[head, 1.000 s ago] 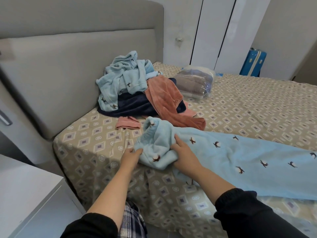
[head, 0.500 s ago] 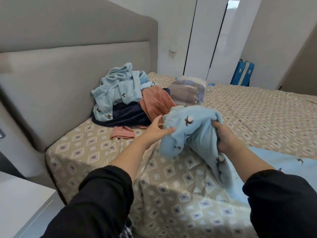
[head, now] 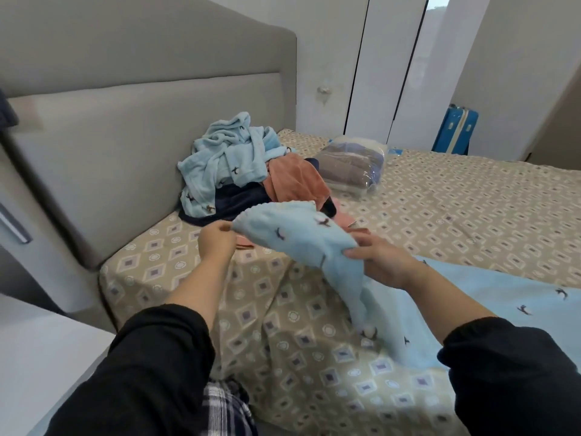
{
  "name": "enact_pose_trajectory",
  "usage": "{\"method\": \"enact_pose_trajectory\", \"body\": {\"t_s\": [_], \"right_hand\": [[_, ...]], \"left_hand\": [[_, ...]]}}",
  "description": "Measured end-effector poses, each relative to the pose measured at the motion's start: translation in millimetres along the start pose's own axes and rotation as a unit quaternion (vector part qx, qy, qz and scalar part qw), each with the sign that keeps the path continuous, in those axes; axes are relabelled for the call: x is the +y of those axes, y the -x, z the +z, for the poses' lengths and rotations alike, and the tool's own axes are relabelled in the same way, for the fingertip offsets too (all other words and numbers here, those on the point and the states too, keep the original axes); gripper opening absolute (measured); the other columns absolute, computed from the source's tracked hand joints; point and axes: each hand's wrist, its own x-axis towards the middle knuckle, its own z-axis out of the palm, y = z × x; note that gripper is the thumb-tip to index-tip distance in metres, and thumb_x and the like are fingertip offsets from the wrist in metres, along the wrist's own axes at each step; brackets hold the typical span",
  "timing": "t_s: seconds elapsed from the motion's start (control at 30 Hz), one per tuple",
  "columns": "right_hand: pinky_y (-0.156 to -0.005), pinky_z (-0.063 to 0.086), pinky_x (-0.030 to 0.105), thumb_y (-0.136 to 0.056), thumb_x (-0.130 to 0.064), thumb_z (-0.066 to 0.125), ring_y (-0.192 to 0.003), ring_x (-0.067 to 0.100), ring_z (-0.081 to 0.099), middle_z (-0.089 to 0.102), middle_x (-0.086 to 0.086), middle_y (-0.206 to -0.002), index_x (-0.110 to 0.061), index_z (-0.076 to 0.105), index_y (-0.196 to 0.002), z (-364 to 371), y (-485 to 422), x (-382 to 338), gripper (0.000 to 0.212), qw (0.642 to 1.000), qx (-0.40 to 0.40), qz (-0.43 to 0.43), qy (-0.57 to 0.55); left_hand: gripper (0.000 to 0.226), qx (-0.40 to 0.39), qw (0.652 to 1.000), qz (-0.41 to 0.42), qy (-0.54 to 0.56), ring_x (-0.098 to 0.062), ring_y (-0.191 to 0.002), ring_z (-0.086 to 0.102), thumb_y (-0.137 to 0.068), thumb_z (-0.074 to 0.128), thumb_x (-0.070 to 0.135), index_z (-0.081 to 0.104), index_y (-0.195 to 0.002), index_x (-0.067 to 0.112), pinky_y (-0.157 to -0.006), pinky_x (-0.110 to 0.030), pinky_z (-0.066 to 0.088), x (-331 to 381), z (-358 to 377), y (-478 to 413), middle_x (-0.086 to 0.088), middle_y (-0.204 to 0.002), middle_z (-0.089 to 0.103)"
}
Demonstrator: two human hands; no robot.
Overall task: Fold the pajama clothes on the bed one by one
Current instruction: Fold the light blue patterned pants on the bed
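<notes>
Light-blue pajama pants [head: 295,234]: left hand [head: 217,245] is pinching the waistband end, right hand [head: 383,261] is clutching bunched cloth, legs trailing below that grip onto the bed [head: 440,199].

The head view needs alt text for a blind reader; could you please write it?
A left hand pinches and a right hand grips light blue pajama pants, their waist end held over a patterned bed. A pile of unfolded clothes lies by the grey headboard.
</notes>
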Motion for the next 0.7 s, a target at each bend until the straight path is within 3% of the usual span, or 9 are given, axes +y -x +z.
{"method": "enact_pose_trajectory", "body": {"t_s": [0.07, 0.13, 0.2, 0.27, 0.3, 0.37, 0.5, 0.6, 0.7], "right_hand": [[-0.097, 0.040, 0.027, -0.089, -0.020, 0.066, -0.121, 0.011, 0.050, 0.056, -0.003, -0.129, -0.019, 0.055, -0.129, 12, -4, 18, 0.042, 0.990, -0.025, 0.023, 0.134], [-0.102, 0.034, 0.027, -0.096, -0.032, 0.055, -0.130, 0.015, 0.041, 0.045, -0.003, -0.139, -0.022, 0.044, -0.139, 21, -14, 41, 0.045, 0.972, 0.073, 0.007, 0.224], [-0.106, 0.030, 0.031, -0.100, -0.037, 0.044, -0.134, 0.022, 0.037, 0.039, 0.004, -0.146, -0.019, 0.033, -0.146, 25, -23, 69, 0.051, 0.934, 0.108, 0.018, 0.341], [-0.116, 0.018, 0.040, -0.102, -0.043, 0.034, -0.145, 0.023, 0.019, 0.018, 0.006, -0.159, -0.018, 0.020, -0.152, 28, -29, 107, 0.058, 0.870, 0.059, 0.060, 0.486], [-0.118, 0.011, 0.044, -0.102, -0.046, 0.029, -0.148, 0.022, 0.009, 0.006, 0.004, -0.162, -0.022, 0.013, -0.153, 29, -30, 121, 0.059, 0.840, 0.049, 0.072, 0.535], [-0.118, 0.005, 0.046, -0.102, -0.048, 0.024, -0.149, 0.020, -0.001, -0.004, 0.000, -0.162, -0.027, 0.007, -0.154, 30, -33, 137, 0.059, 0.814, 0.059, 0.072, 0.573], [-0.119, 0.005, 0.043, -0.101, -0.049, 0.023, -0.149, 0.019, 0.001, -0.002, -0.001, -0.162, -0.028, 0.009, -0.154, 29, -35, 142, 0.058, 0.807, 0.090, 0.049, 0.581], [-0.119, 0.010, 0.040, -0.100, -0.049, 0.028, -0.147, 0.020, 0.012, 0.010, -0.001, -0.161, -0.028, 0.016, -0.152, 30, -34, 144, 0.057, 0.799, 0.106, 0.029, 0.592], [-0.111, 0.026, 0.035, -0.099, -0.044, 0.041, -0.135, 0.024, 0.036, 0.041, 0.004, -0.146, -0.022, 0.041, -0.142, 20, -37, 132, 0.049, 0.824, 0.091, -0.006, 0.559]], "left_hand": [[0.024, 0.005, 0.985, -0.143, 0.097, -0.034, -0.097, 0.065, -0.088, 0.051, 0.010, 0.071, -0.101, 0.015, -0.089, -0.042, 0.052, -41, -5, -2, -0.012, -0.103, 0.069], [0.032, 0.001, 0.968, -0.209, 0.135, -0.039, -0.109, 0.060, -0.090, 0.044, 0.012, 0.064, -0.114, 0.002, -0.096, -0.046, 0.047, -70, -3, 7, -0.024, -0.119, 0.063], [0.035, 0.008, 0.975, -0.183, 0.128, -0.036, -0.116, 0.055, -0.095, 0.040, 0.018, 0.060, -0.119, 0.000, -0.101, -0.044, 0.042, -72, 4, 29, -0.022, -0.125, 0.059], [0.041, 0.000, 0.988, -0.109, 0.107, -0.030, -0.124, 0.050, -0.098, 0.040, 0.026, 0.056, -0.130, 0.006, -0.107, -0.044, 0.038, -66, 10, 47, -0.012, -0.134, 0.056], [0.043, -0.023, 0.994, -0.068, 0.080, -0.026, -0.125, 0.049, -0.098, 0.041, 0.032, 0.055, -0.133, 0.011, -0.108, -0.042, 0.037, -63, 12, 51, -0.007, -0.136, 0.055], [0.048, -0.087, 0.996, 0.015, -0.011, -0.023, -0.123, 0.051, -0.096, 0.045, 0.046, 0.052, -0.136, 0.021, -0.105, -0.041, 0.040, -60, 18, 48, -0.001, -0.134, 0.056], [0.076, -0.185, 0.955, 0.077, -0.218, -0.026, -0.128, 0.048, -0.082, 0.053, 0.064, 0.035, -0.147, 0.028, -0.104, -0.040, 0.040, -64, 32, 35, -0.001, -0.143, 0.050], [0.089, -0.212, 0.958, 0.051, -0.185, -0.025, -0.131, 0.044, -0.080, 0.061, 0.061, 0.021, -0.152, 0.027, -0.106, -0.037, 0.038, -62, 45, 34, 0.000, -0.149, 0.042], [0.098, -0.229, 0.966, -0.003, -0.119, -0.026, -0.133, 0.043, -0.080, 0.068, 0.051, 0.010, -0.154, 0.025, -0.107, -0.038, 0.037, -60, 50, 27, -0.001, -0.152, 0.037]]}}
